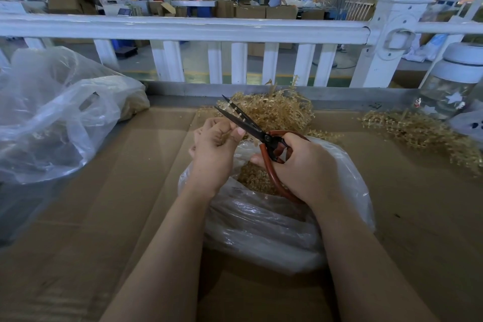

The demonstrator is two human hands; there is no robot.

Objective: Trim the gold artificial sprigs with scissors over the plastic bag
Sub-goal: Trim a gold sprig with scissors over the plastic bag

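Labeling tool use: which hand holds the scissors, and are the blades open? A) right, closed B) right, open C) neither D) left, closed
B: the right hand grips the red handles of the scissors, and the black blades are spread apart around a gold sprig.

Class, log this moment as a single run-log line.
left hand: pinches gold sprig | right hand: grips scissors, blades open around sprig | plastic bag: below hands, holds trimmings

Viewpoint: a single wide-angle camera worn on the person's head.
Direction: forward and down, over both forearms toward the white railing [183, 29].
Nearness: close above the cardboard-covered table [117, 191] in front of the railing.
Beyond the railing: a workshop floor, well apart.
Edges: straight lines bow outward.
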